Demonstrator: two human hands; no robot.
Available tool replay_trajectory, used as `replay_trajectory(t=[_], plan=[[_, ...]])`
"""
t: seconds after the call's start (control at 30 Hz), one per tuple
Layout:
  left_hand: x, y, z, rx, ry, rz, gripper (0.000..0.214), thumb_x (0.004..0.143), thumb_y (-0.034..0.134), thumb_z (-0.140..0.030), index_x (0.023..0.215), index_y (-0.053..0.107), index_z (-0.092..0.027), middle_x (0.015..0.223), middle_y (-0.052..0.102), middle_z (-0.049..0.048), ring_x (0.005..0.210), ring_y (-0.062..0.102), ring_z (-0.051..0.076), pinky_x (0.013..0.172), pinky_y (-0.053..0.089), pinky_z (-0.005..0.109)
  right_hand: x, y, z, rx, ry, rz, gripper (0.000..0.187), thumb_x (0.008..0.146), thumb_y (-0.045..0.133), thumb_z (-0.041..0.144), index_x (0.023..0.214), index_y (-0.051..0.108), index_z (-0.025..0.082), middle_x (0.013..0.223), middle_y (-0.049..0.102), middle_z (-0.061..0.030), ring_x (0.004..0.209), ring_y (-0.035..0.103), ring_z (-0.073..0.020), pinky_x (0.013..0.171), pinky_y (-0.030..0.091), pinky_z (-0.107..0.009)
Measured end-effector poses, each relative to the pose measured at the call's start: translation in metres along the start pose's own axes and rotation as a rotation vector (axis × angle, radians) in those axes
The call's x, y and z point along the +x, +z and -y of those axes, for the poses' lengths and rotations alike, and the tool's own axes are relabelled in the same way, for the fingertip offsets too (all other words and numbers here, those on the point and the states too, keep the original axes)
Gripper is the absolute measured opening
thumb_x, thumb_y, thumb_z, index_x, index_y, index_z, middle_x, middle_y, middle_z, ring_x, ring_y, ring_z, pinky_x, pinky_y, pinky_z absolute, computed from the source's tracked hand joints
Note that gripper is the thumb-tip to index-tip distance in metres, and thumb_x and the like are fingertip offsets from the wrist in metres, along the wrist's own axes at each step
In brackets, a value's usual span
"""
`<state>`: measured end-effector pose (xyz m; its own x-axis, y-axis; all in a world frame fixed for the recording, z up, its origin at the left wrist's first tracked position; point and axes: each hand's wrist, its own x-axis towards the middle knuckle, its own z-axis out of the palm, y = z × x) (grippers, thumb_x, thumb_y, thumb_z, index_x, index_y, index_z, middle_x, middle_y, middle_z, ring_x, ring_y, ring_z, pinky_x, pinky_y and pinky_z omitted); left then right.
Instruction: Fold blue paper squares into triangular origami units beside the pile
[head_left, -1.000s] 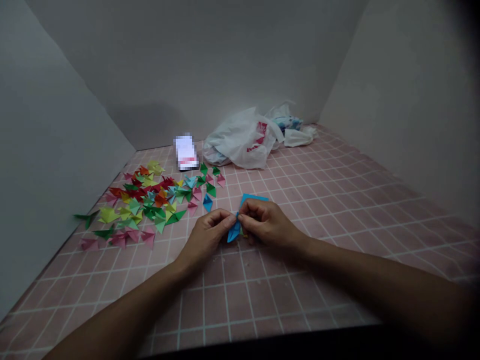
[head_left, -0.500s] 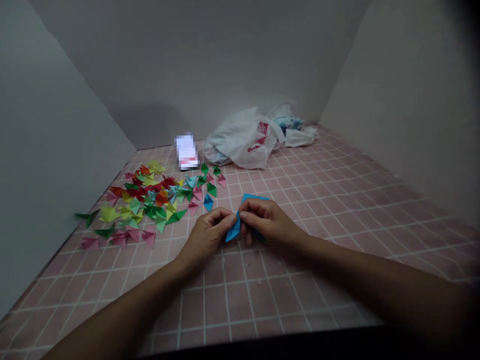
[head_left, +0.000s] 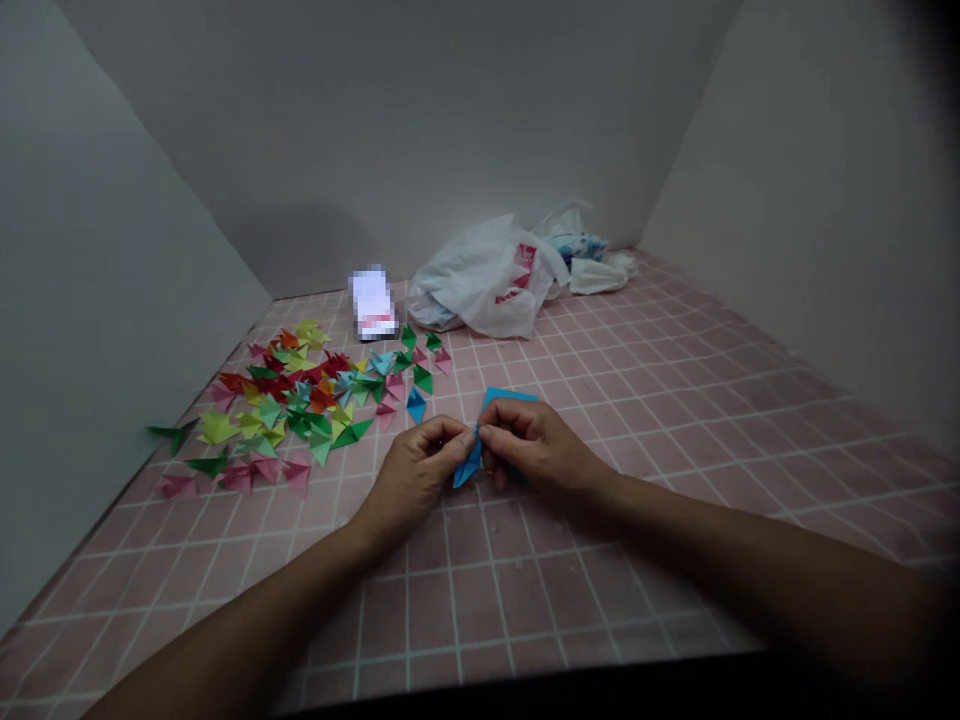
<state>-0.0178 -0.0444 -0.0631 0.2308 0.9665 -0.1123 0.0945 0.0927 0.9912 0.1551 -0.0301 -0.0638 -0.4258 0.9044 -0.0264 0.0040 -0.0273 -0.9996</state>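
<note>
Between my two hands is a small piece of folded blue origami paper (head_left: 467, 468), its pointed end hanging toward me. My left hand (head_left: 424, 462) pinches it from the left with thumb and forefinger. From the other side, my right hand (head_left: 536, 445) grips its upper part, and the fingertips of both hands almost meet. Part of the fold is hidden behind the fingers. Flat on the table just beyond my right hand lies a blue paper sheet (head_left: 510, 394), mostly covered by that hand. A small folded blue paper piece (head_left: 416, 404) rests beyond my left hand.
Many folded paper pieces (head_left: 300, 410) in red, green, yellow and pink spread over the left of the pink checked tablecloth (head_left: 675, 400). A lit phone (head_left: 373, 303) stands at the back. White plastic bags (head_left: 487, 280) lie against the rear wall. Side walls rise left and right.
The folded blue paper has tilted and shifted very slightly, with less of it showing between my fingers. Both hands stay almost in place.
</note>
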Motion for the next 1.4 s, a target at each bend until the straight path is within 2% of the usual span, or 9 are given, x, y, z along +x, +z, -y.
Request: replay_trajectory(t=[0.5,0.63,0.8,0.97,1.07,1.27,1.4], plan=[[0.001,0.000,-0.001,0.085,0.041,0.019,0.022,0.083,0.064,-0.037,0.075,0.063,-0.017,0.068,0.052,-0.0028,0.061,0.044,0.010,0.058,0.035,0.023,-0.001,0.002,0.002,0.077,0.041,-0.029,0.008,0.080,0.059,0.024,0.075,0.055,0.019,0.056,0.060,0.0053,0.040,0.055,-0.0075,0.041,0.041,-0.019],[0.000,-0.001,-0.002,0.099,0.044,0.009,0.022,0.083,0.063,-0.037,0.075,0.064,-0.017,0.069,0.053,-0.0026,0.063,0.045,0.010,0.059,0.035,0.024,-0.002,0.003,0.002,0.109,0.033,-0.018,0.010,0.083,0.058,0.024,0.076,0.056,0.018,0.059,0.061,0.0044,0.042,0.057,-0.0073,0.043,0.043,-0.019],[0.000,-0.001,-0.001,0.098,0.028,0.008,0.023,0.083,0.063,-0.038,0.074,0.063,-0.017,0.068,0.051,-0.0030,0.062,0.043,0.010,0.059,0.035,0.024,0.000,-0.001,0.001,0.098,-0.002,0.012,0.023,0.091,0.056,0.033,0.073,0.055,0.018,0.059,0.061,0.0031,0.043,0.057,-0.0078,0.044,0.044,-0.020],[0.001,-0.001,-0.001,0.095,0.030,0.053,0.024,0.084,0.062,-0.040,0.076,0.065,-0.017,0.070,0.054,-0.0020,0.064,0.045,0.011,0.061,0.035,0.024,0.000,-0.002,0.000,0.028,0.007,0.017,0.017,0.087,0.063,0.029,0.076,0.057,0.018,0.055,0.059,0.0047,0.043,0.056,-0.0078,0.042,0.041,-0.018],[0.002,-0.002,-0.001,0.092,0.040,0.067,0.023,0.084,0.063,-0.039,0.076,0.065,-0.017,0.071,0.055,-0.0021,0.064,0.045,0.011,0.061,0.035,0.024,0.000,-0.002,0.000,-0.005,0.003,0.008,0.018,0.089,0.060,0.029,0.074,0.057,0.018,0.055,0.060,0.0041,0.043,0.057,-0.0080,0.042,0.041,-0.018],[0.000,-0.001,-0.002,0.091,0.023,0.022,0.024,0.083,0.064,-0.039,0.074,0.062,-0.017,0.067,0.050,-0.0039,0.060,0.041,0.010,0.058,0.033,0.024,0.003,-0.006,0.003,0.078,0.011,0.029,0.023,0.092,0.054,0.032,0.075,0.055,0.018,0.062,0.063,0.0026,0.042,0.059,-0.0082,0.042,0.044,-0.019],[-0.001,-0.001,-0.003,0.092,0.021,-0.014,0.025,0.083,0.064,-0.041,0.076,0.064,-0.017,0.068,0.052,-0.0032,0.061,0.043,0.010,0.059,0.035,0.024,0.004,-0.007,0.002,0.119,0.019,0.039,0.016,0.088,0.061,0.031,0.079,0.057,0.018,0.062,0.063,0.0034,0.042,0.059,-0.0084,0.042,0.045,-0.019]])
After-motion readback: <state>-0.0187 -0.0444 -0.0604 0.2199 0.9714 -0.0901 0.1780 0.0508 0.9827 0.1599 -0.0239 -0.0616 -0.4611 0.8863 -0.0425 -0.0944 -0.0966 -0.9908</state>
